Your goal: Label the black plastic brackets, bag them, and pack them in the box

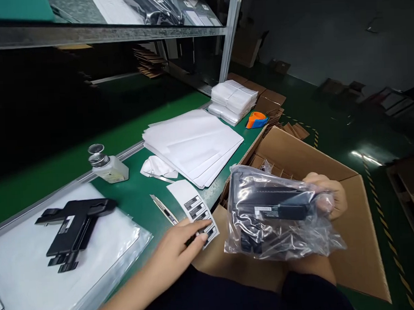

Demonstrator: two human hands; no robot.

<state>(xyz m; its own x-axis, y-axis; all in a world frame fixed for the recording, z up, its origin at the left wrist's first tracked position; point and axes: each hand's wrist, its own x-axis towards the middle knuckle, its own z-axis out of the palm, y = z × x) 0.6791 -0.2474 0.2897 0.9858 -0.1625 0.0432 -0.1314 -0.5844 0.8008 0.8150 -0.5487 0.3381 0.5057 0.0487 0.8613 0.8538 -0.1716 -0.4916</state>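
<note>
My right hand [325,192] grips a black part sealed in a clear plastic bag [276,214], held above an open cardboard box [357,239]. My left hand [179,249] rests on the green table with its fingers stretched out, the fingertips on the lower end of a white strip of barcode labels [192,206]. A utility knife [164,209] lies just left of that strip. Further left, another black part [74,226] lies on a stack of clear plastic bags [104,253].
A stack of white sheets [192,144] covers the table's middle, with a crumpled white cloth [157,167] beside it. A pump bottle [107,167] stands near the rail. Bundles of white bags [233,100] and an orange-blue tape dispenser [256,120] sit far right. A shelf runs overhead.
</note>
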